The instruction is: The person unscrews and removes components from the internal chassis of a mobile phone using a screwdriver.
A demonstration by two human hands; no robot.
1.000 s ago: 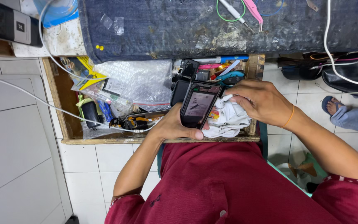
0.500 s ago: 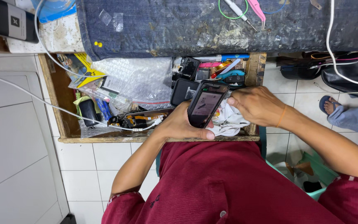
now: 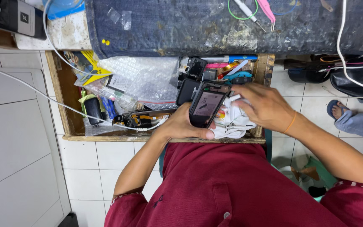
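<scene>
The left hand (image 3: 181, 126) had its fingers closed around the dark phone (image 3: 206, 109) over the open drawer (image 3: 68, 105), while the right hand (image 3: 265, 107) had fingers half curled on the white cloth (image 3: 232, 122), so a careless tug could have knocked the phone loose.

Left hand (image 3: 181, 126) comes up from lower left, forearm bare, elbow bent near the body. Fingers curled in a grip, thumb lying flat along the near edge, palm turned toward the right. Right hand (image 3: 265, 105) enters from the right, forearm bare, thin orange band at the wrist. Back of hand faces up, fingers bent down and pointing left, tips hidden. Hands near each other, not touching.
</scene>
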